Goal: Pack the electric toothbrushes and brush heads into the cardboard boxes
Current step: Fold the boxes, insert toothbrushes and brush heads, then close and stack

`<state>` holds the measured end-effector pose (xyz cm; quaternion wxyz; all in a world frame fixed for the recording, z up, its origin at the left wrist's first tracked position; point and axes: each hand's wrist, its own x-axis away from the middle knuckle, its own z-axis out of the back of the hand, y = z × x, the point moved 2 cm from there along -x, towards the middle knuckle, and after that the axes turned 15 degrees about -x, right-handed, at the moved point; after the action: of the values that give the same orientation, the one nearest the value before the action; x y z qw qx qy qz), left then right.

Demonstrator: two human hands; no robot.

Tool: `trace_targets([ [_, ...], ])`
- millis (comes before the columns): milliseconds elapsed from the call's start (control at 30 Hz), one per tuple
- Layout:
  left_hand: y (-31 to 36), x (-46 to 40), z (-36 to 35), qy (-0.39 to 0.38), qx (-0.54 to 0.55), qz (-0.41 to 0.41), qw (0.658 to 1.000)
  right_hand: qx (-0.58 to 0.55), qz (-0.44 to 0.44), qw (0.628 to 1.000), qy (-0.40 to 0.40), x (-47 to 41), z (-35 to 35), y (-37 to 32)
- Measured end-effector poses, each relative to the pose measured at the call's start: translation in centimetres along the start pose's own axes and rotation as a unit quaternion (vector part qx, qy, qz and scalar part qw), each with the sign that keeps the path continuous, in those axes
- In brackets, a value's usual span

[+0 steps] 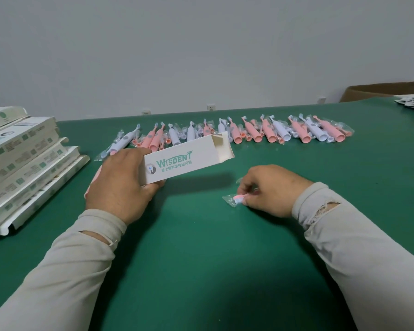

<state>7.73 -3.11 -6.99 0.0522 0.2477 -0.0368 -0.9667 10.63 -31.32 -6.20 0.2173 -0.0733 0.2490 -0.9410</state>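
- Now the left hand (pixel 122 185) holds one white box (pixel 189 161) above the middle of the green table (pixel 201 259), its open end pointing to the far edge.
- The right hand (pixel 270 189) pinches a pink brush head (pixel 238 199) in clear wrap, lying on the table.
- On the box stands "WISDENT" in green letters.
- Along the far edge lies a row of pink and white toothbrushes (pixel 249 132).

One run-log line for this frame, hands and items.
left hand: holds open box | right hand: pinches wrapped brush head on table | unpacked toothbrushes: behind

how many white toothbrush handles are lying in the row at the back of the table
About 7, some may be hidden: one at the left end, three behind the open box, three toward the right.
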Motion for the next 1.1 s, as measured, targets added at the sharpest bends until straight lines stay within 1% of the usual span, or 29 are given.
trace_targets([
  [100, 0.1, 0.0, -0.1, -0.008, -0.006, -0.004, 1.0, -0.005, 0.034, 0.999, -0.012, -0.2, -1.0, -1.2],
  [167, 0.0, 0.1, -0.1, -0.006, -0.003, 0.0, 1.0, 0.006, 0.056, 0.998, -0.003, -0.3, -1.2, -1.3],
  [200, 0.0, 0.1, -0.1, -0.004, -0.001, 0.002, 1.0, -0.01, 0.069, 0.998, 0.01, -0.2, -1.0, -1.2],
  [233, 0.0, 0.2, -0.1, -0.002, 0.0, 0.004, 1.0, -0.061, 0.083, 0.994, 0.035, -0.1, -0.6, -0.9],
  [267, 0.0, 0.2, -0.1, -0.002, 0.0, 0.006, 1.0, -0.149, 0.098, 0.982, 0.065, 0.1, 0.0, -0.8],
  [300, 0.0, 0.2, 0.0, -0.003, 0.0, 0.007, 1.0, -0.261, 0.113, 0.954, 0.095, 0.4, 0.7, -0.9],
  [333, 0.0, 0.1, 0.0, -0.004, -0.003, 0.007, 1.0, -0.376, 0.129, 0.91, 0.121, 0.6, 1.4, -1.0],
  [400, 0.2, 0.2, 0.0, -0.008, -0.017, 0.002, 1.0, -0.557, 0.153, 0.802, 0.151, 0.7, 2.2, -1.2],
  [433, 0.2, 0.4, 0.0, -0.008, -0.023, -0.001, 1.0, -0.612, 0.162, 0.758, 0.155, 0.6, 2.2, -1.4],
  [467, 0.3, 0.5, 0.0, -0.006, -0.026, -0.003, 1.0, -0.645, 0.172, 0.729, 0.154, 0.7, 2.2, -1.7],
  [533, 0.5, 0.6, 0.1, -0.002, -0.028, -0.007, 1.0, -0.676, 0.182, 0.696, 0.157, 0.6, 1.8, -2.3],
  [600, 0.6, 0.6, 0.1, -0.001, -0.029, -0.012, 1.0, -0.685, 0.185, 0.685, 0.165, 0.5, 1.3, -2.7],
  [633, 0.6, 0.6, 0.0, -0.001, -0.027, -0.015, 1.0, -0.683, 0.184, 0.687, 0.165, 0.5, 1.0, -2.9],
  [733, 0.8, 0.6, 0.0, 0.0, -0.021, -0.017, 1.0, -0.668, 0.159, 0.709, 0.16, 0.2, 0.3, -2.9],
  [900, 0.8, 0.8, -0.1, 0.004, -0.017, -0.021, 1.0, -0.653, 0.113, 0.729, 0.172, 0.0, -0.1, -2.5],
  [967, 0.8, 0.7, -0.1, -0.004, -0.013, -0.023, 1.0, -0.653, 0.107, 0.73, 0.17, -0.2, -0.2, -2.4],
  [1000, 0.8, 0.6, -0.1, -0.011, -0.009, -0.026, 1.0, -0.662, 0.105, 0.723, 0.168, -0.2, -0.2, -2.3],
  [1033, 0.8, 0.6, -0.1, -0.017, -0.005, -0.032, 0.999, -0.679, 0.102, 0.708, 0.167, -0.3, -0.1, -2.3],
  [1100, 1.0, 0.7, -0.1, -0.027, -0.004, -0.047, 0.998, -0.728, 0.09, 0.659, 0.164, -0.3, 0.1, -2.1],
])
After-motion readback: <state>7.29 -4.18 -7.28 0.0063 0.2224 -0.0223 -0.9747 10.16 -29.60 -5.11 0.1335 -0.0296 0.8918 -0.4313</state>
